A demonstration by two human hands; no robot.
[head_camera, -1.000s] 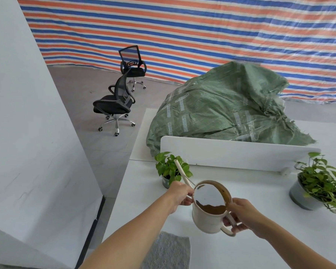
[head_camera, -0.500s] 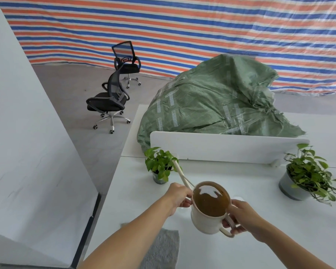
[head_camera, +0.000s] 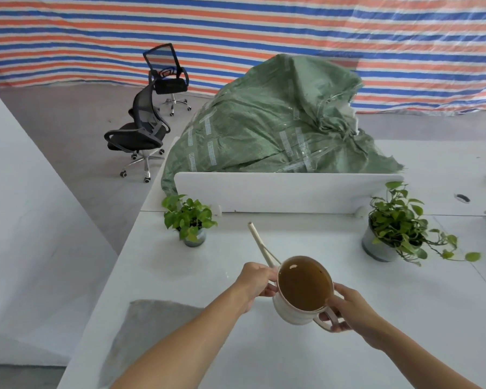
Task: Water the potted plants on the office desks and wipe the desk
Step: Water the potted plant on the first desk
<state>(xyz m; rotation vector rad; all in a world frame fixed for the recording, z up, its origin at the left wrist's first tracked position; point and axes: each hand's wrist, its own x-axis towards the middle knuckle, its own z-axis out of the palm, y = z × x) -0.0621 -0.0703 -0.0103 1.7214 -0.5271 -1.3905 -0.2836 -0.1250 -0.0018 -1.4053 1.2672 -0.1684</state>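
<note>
Item: watering can point(head_camera: 292, 315), cream, full of brown water, over the tabletop point(head_camera: 264, 357).
My left hand point(head_camera: 257, 280) grips its spout base; my right hand point(head_camera: 345, 310) curls round the handle.
Small potted plant point(head_camera: 190, 220) beyond-left, larger potted plant point(head_camera: 396, 231) right, grey cloth point(head_camera: 152, 327) near-left.

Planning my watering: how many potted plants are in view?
2: a small plant at the left end of the divider, a larger plant at its right end. The green sack may hide others.
</note>
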